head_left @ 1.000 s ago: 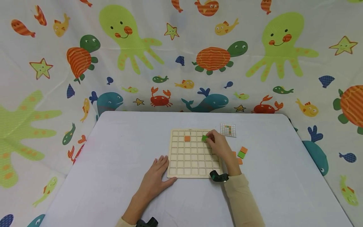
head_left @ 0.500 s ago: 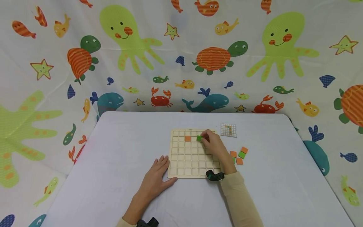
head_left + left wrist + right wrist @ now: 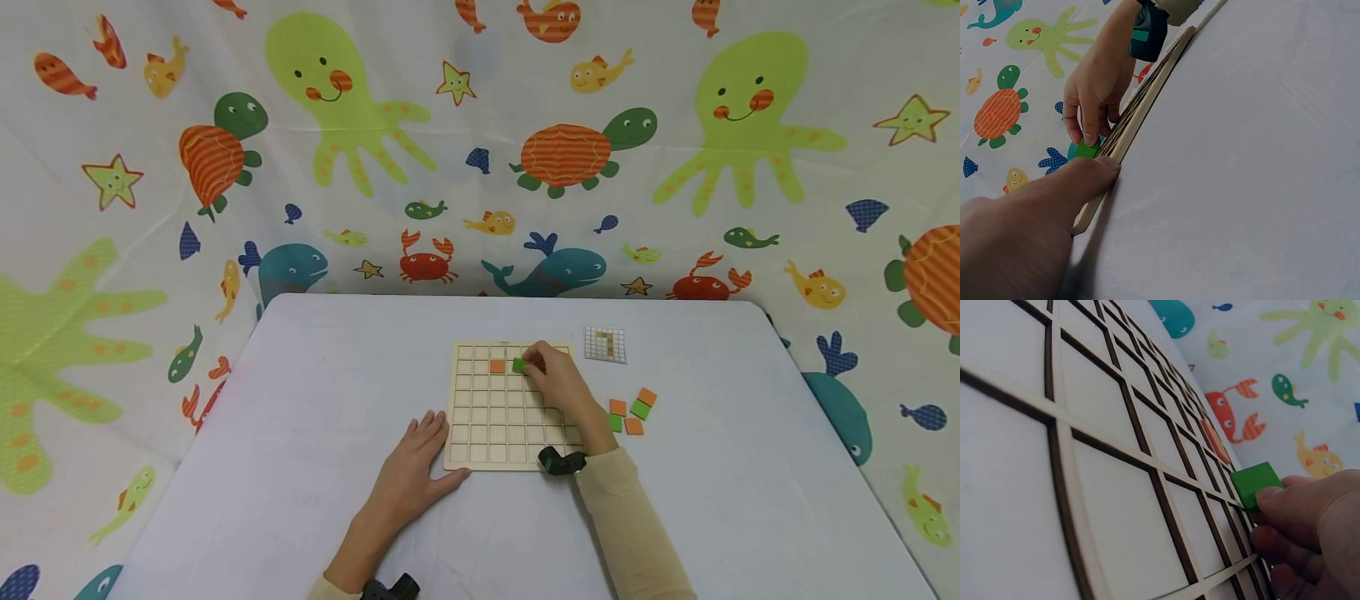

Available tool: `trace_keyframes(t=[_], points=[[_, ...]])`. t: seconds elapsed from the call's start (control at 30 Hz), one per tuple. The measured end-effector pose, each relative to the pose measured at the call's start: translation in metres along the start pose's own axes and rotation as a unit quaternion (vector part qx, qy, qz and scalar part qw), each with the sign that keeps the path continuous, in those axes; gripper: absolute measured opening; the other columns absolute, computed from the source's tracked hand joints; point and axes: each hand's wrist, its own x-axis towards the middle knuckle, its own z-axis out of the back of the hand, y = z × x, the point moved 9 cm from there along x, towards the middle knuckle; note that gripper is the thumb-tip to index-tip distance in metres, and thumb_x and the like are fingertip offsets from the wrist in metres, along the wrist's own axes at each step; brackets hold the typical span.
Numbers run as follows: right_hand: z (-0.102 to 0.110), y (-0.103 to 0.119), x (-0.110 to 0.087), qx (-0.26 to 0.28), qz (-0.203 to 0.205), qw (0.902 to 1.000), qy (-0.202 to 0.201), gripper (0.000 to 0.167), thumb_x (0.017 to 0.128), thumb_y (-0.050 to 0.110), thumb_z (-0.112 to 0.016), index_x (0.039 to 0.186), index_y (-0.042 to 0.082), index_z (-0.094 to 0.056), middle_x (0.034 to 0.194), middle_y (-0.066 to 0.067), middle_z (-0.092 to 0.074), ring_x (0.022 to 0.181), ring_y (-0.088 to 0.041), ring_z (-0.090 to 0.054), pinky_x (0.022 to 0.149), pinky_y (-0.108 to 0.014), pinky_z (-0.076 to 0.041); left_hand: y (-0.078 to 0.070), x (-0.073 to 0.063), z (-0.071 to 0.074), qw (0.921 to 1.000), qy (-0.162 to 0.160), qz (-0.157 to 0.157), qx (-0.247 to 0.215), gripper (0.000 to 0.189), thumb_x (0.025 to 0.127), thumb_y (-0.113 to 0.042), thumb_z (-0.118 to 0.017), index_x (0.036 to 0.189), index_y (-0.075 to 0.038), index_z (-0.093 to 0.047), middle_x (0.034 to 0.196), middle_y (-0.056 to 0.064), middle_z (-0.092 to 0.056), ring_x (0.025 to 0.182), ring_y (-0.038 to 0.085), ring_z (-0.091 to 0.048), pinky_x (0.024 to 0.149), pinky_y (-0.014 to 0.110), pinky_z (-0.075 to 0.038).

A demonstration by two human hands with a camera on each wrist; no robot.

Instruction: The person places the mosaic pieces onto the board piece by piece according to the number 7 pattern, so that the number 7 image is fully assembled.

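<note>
My right hand (image 3: 553, 373) pinches a green square tile (image 3: 1256, 484) between thumb and fingers, over the upper part of a wooden grid board (image 3: 489, 454). In the right wrist view the tile is tilted against the grid's ribs. An orange tile (image 3: 497, 367) lies in a cell of the same row, a little to the left. My left hand (image 3: 411, 460) rests at the board's left edge with its fingers extended; in the left wrist view its thumb (image 3: 1094, 175) touches the board's edge.
Right of the board lie several loose tiles, among them an orange one (image 3: 647, 397) and a green one (image 3: 641, 409). A small pattern card (image 3: 604, 344) lies beyond the board's upper right corner. A printed sea-animal curtain (image 3: 480, 100) hangs behind the white table (image 3: 315, 367).
My right hand has moved left across the board with the green tile, closer to the orange tile. More of the loose tiles now show beside its wrist. The left hand has stayed in place.
</note>
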Motion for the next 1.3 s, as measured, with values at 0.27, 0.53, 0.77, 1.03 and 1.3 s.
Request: trace_keyframes(t=[0.27, 0.53, 0.77, 1.03, 1.3], points=[[-0.0047, 0.0009, 0.0015, -0.004, 0.001, 1.0, -0.002, 0.014, 0.1, 0.016, -0.062, 0.112, 0.01, -0.064, 0.097, -0.005, -0.068, 0.082, -0.017, -0.059, 0.074, -0.032, -0.053, 0.0022, -0.0005, -0.0018, 1.0, 0.007, 0.004, -0.003, 0.084, 0.081, -0.054, -0.077, 0.142, -0.002, -0.055, 0.15, 0.012, -0.052, 0.145, 0.027, -0.045, 0.123, 0.044, -0.033], [-0.0075, 0.0002, 0.0042, -0.005, -0.005, 1.0, 0.005, 0.016, 0.1, 0.016, -0.061, 0.114, 0.009, -0.065, 0.097, -0.005, -0.067, 0.081, -0.016, -0.058, 0.074, -0.032, -0.053, 0.0017, -0.0005, -0.0014, 1.0, 0.004, -0.001, -0.002, 0.083, 0.081, -0.052, -0.078, 0.141, -0.001, -0.055, 0.15, 0.013, -0.053, 0.144, 0.028, -0.046, 0.123, 0.046, -0.034], [-0.0079, 0.0001, 0.005, -0.011, -0.008, 0.9999, 0.0, 0.017, 0.1, 0.016, -0.062, 0.114, 0.009, -0.067, 0.095, -0.005, -0.068, 0.08, -0.016, -0.058, 0.074, -0.031, -0.052, 0.0011, -0.0007, -0.0015, 1.0, -0.001, -0.003, -0.002, 0.081, 0.081, -0.051, -0.079, 0.14, 0.001, -0.057, 0.148, 0.014, -0.054, 0.143, 0.03, -0.047, 0.122, 0.046, -0.036], [-0.0082, 0.0007, 0.005, -0.022, -0.004, 0.9997, -0.005, 0.019, 0.099, 0.016, -0.062, 0.115, 0.008, -0.07, 0.097, -0.006, -0.068, 0.081, -0.017, -0.057, 0.075, -0.032, -0.052, 0.0013, 0.0001, -0.0023, 1.0, 0.008, 0.001, -0.003, 0.082, 0.081, -0.052, -0.078, 0.141, 0.0, -0.056, 0.15, 0.013, -0.053, 0.144, 0.029, -0.046, 0.123, 0.046, -0.035], [-0.0088, 0.0, 0.0042, -0.032, -0.002, 0.9994, -0.013, 0.022, 0.099, 0.017, -0.063, 0.117, 0.009, -0.073, 0.106, -0.008, -0.07, 0.088, -0.019, -0.06, 0.079, -0.035, -0.054, 0.0009, 0.0001, -0.0017, 1.0, 0.007, 0.001, -0.001, 0.082, 0.082, -0.051, -0.078, 0.14, 0.001, -0.056, 0.149, 0.013, -0.053, 0.143, 0.029, -0.046, 0.122, 0.046, -0.035]])
